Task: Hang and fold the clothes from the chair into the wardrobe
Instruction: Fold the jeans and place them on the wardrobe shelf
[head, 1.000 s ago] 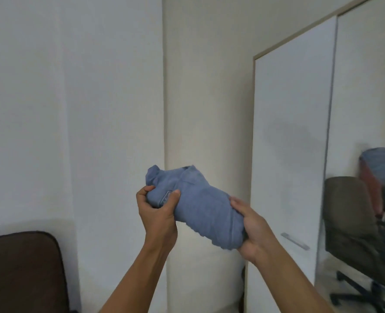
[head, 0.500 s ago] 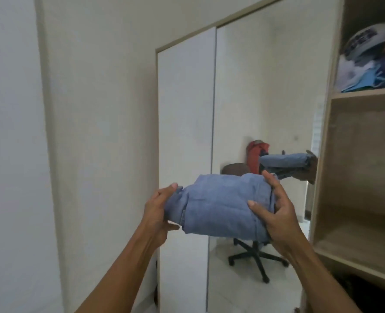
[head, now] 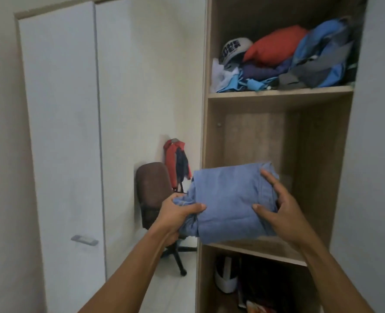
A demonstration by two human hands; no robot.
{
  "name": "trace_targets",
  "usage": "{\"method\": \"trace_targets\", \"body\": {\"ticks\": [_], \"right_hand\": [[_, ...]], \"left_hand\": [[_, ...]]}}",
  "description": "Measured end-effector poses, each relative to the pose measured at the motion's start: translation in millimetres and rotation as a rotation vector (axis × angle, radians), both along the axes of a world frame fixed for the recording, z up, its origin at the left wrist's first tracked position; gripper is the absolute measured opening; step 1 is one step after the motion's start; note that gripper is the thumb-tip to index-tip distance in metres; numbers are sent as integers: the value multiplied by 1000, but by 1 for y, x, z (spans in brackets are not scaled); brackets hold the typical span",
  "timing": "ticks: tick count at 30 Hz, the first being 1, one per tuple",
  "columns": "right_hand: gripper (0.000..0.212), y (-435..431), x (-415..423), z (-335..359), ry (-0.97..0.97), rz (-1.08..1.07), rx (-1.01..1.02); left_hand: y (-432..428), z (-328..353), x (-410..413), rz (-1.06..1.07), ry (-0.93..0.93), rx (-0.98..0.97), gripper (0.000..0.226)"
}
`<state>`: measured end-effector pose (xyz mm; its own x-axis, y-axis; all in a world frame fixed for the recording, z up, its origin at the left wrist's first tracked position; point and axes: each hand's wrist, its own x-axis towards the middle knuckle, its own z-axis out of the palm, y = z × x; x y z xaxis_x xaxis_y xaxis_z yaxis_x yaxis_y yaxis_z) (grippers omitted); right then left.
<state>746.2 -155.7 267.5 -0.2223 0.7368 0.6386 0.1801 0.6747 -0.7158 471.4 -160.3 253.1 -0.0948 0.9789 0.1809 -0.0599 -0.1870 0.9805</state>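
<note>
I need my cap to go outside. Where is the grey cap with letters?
In the head view, upper right: the cap lies on the wardrobe's upper shelf, left of the red bundle, atop crumpled clothes.

Forearms extended; left hand (head: 175,214) curled round blue garment (head: 227,197), right hand (head: 281,213) clasping it.

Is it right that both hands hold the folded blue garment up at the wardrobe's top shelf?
Not the top shelf: the head view shows left hand and right hand holding the folded blue garment at the middle shelf, below it.
</note>
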Motion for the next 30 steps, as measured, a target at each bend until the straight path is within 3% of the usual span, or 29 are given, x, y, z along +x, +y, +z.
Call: {"method": "trace_targets", "body": {"ticks": [7, 14, 18, 20, 21, 22, 23, 24, 25, 26, 28, 29, 30], "right_hand": [[71, 67, 58, -24, 110, -210, 2], [64, 176, 93, -66, 132, -326, -62], [65, 232, 107, -93, -2, -390, -262], [57, 252, 99, -113, -217, -737, -374], [52, 265, 89, -109, -101, -935, -454], [49, 294, 70, -114, -78, -1408, -432], [44, 314, 65, -122, -94, -1723, -380], [33, 321, 72, -128, -119, -1800, -406], [21, 317, 88, -127, -55, -1557, -512], [21, 294, 114, -129, 10, -1173, -610], [55, 300, 123, -129, 139, -646, -650], [62, 304, 127, -122, 191, -465, -679], [58, 310, 130, -122, 198, -461, -701]], "left_hand": [[96, -23, 78, 2, -115, 47, 61], [213, -58, 126, -11, -108, 3, 47], [279, -81, 143, -4, 87, -75, 40], [302, -97, 146, -15, 303, -134, 38], [310, -102, 146, -40, 420, -163, 43], [316, -106, 147, -71, 522, -199, 53], [322, -108, 147, -96, 596, -218, 61], [325, -105, 146, -121, 661, -207, 63], [328, -98, 147, -153, 701, -189, 58], [337, -96, 148, -151, 706, -172, 54], [356, -93, 153, -132, 688, -157, 55], [363, -92, 156, -143, 622, -159, 50], [369, -95, 158, -163, 565, -178, 44]]}}
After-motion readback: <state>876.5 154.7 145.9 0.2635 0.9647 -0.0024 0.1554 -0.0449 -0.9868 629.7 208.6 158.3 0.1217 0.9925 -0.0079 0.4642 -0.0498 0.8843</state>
